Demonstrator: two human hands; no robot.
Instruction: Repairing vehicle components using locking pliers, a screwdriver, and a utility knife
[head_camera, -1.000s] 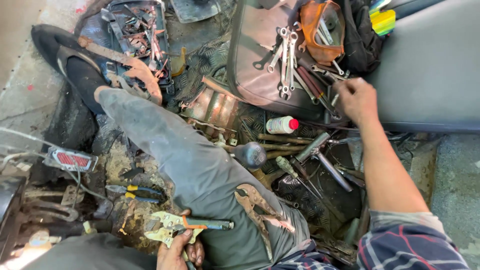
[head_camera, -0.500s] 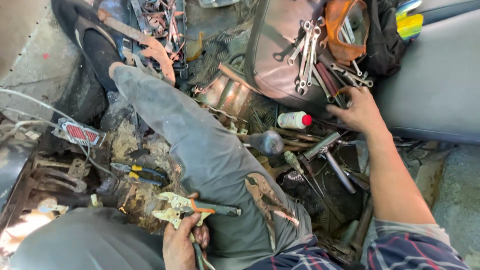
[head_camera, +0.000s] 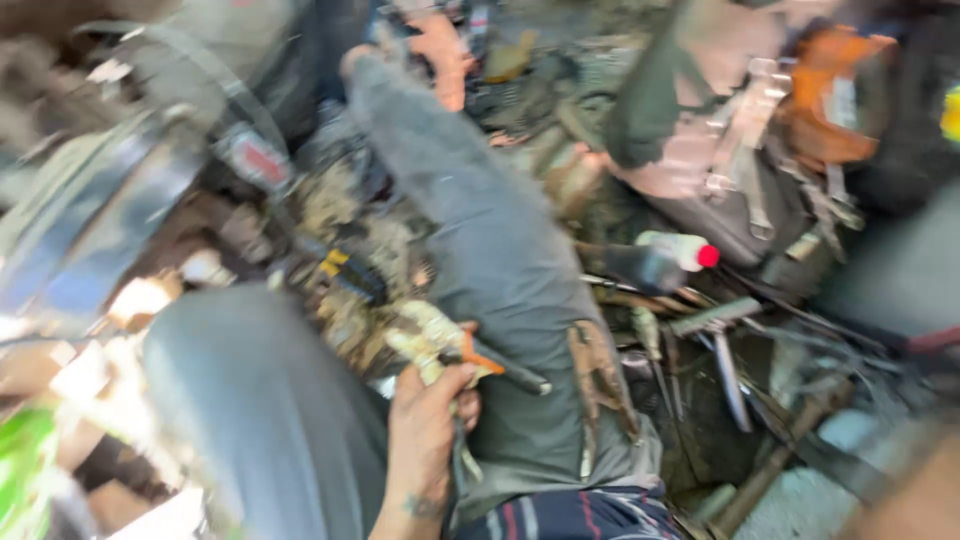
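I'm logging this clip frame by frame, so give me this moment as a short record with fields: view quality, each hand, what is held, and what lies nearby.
view quality: heavy motion blur, fine detail unreadable
left hand: low in the middle of the frame, gripping a tool
held item: locking pliers with orange lever, jaws pointing up-left
right hand: out of view
legs: grey trouser leg stretched away from the camera, torn near the thigh
nearby: white bottle with red cap to the right; yellow-and-black handled tool on the dirty floor to the left; wrenches on a bag at upper right
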